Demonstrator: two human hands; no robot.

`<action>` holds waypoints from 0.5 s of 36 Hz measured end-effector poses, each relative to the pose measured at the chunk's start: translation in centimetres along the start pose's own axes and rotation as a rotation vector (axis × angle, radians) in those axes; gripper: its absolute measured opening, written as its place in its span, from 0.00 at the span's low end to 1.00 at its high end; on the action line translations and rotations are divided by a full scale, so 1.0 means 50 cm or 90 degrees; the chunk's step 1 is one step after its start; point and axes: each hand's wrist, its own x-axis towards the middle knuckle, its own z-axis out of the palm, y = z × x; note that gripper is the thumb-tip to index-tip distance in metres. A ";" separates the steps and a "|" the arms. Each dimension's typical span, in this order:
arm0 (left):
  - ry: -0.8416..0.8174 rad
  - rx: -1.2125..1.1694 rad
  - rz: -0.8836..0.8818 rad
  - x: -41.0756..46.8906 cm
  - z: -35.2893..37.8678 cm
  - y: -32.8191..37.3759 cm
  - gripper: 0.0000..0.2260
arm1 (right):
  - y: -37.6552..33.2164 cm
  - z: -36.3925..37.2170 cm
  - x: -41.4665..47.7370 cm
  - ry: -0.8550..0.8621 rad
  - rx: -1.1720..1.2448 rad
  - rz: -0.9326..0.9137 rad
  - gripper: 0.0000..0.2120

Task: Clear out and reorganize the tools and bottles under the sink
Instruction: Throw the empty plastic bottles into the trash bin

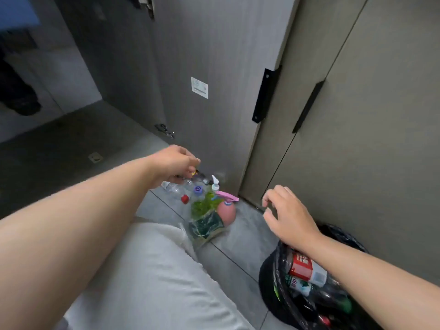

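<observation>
Left hand (173, 163) recorded extended over the floor cluster, fingers curled down and pinched on a small dark item (194, 174) with a yellow spot; the item is too blurred to be identified. Right hand (285, 215) held in the air with fingers loosely curled and nothing gripped; it is positioned above the rim of the black bin bag (269, 282) and near the closed cabinet doors (357, 115). Task items are located on the grey tiled floor (238, 246) at the foot of the open cabinet door (214, 55): clear plastic bottles (175, 189) just below the left hand, a red cap (184, 198), a purple cap (198, 189), a white-nozzled bottle (215, 183), a pink spray bottle (226, 213) standing upright, and a clear packet with green contents (206, 225) touching the pink bottle's left side. Bottles, one with a red label (301, 264), are seen inside the bin bag. A white sticker (199, 87) is noted on the open door, and black handles (264, 96) on the door edges. A light-trousered knee (147, 270) fills the lower foreground
</observation>
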 end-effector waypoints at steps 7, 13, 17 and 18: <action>0.099 0.055 -0.071 0.057 -0.153 -0.154 0.04 | -0.147 0.082 0.217 -0.129 0.150 -0.053 0.04; 0.059 0.004 -0.157 0.109 -0.152 -0.306 0.05 | -0.215 0.242 0.390 -0.373 0.108 -0.025 0.10; 0.026 -0.076 -0.208 0.167 -0.122 -0.379 0.06 | -0.229 0.361 0.489 -0.475 0.073 0.052 0.18; 0.027 -0.101 -0.221 0.183 -0.112 -0.396 0.07 | -0.230 0.390 0.509 -0.493 0.053 0.068 0.19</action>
